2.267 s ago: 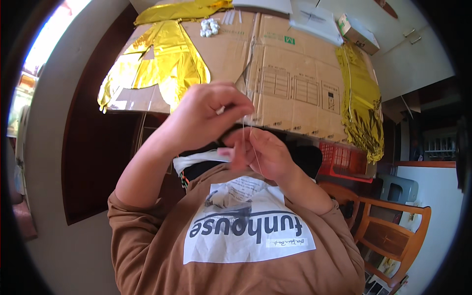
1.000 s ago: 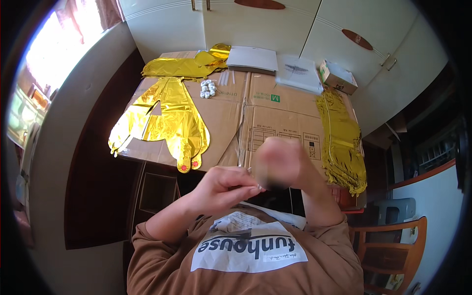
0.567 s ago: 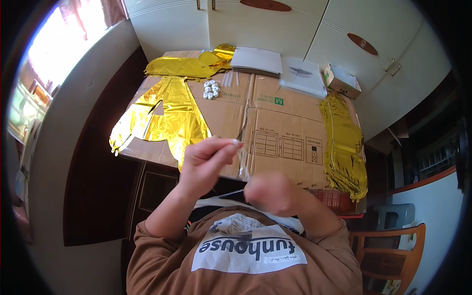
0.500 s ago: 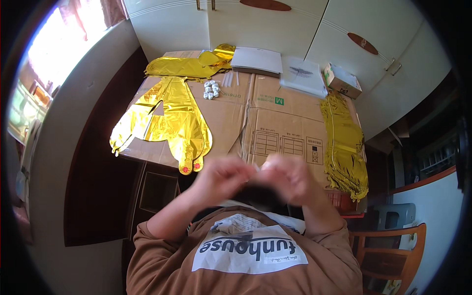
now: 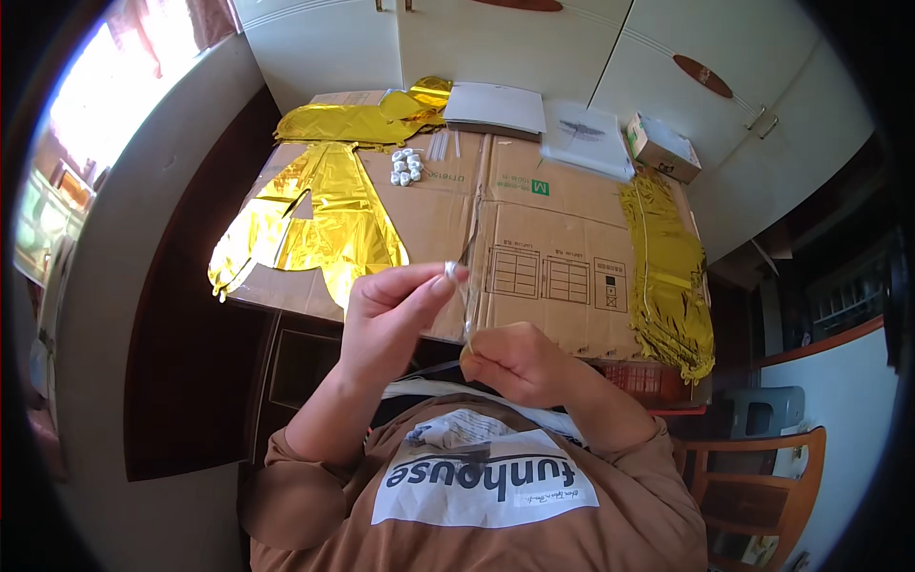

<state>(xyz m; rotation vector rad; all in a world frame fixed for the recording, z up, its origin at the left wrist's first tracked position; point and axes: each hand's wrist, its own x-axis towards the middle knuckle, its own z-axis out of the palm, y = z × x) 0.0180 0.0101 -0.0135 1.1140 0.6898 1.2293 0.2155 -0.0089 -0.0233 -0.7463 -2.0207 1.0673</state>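
My left hand [image 5: 389,319] is raised over the front edge of the cardboard, pinching a small white roll [image 5: 451,271] between thumb and fingertips. A thin, pale ribbon [image 5: 468,319] runs down from the roll toward my right hand [image 5: 526,364], which is closed around its lower part. Several similar white rolls [image 5: 405,172] sit in a cluster farther back on the cardboard. Left of my hands lies a flat gold foil balloon [image 5: 353,205] shaped like a letter A, its near end partly hidden by my left hand.
Flattened cardboard [image 5: 515,224] covers the table. More gold foil [image 5: 343,124] lies at the back left, beside clear straws [image 5: 441,145], a white flat box [image 5: 496,107] and a clear plastic bag [image 5: 583,143]. At right are gold fringe [image 5: 667,276], a small box [image 5: 664,148] and a wooden chair [image 5: 796,486].
My blurred hands, close together before, have separated: the left has risen and the right has lowered. The pale ribbon now shows stretched between them.
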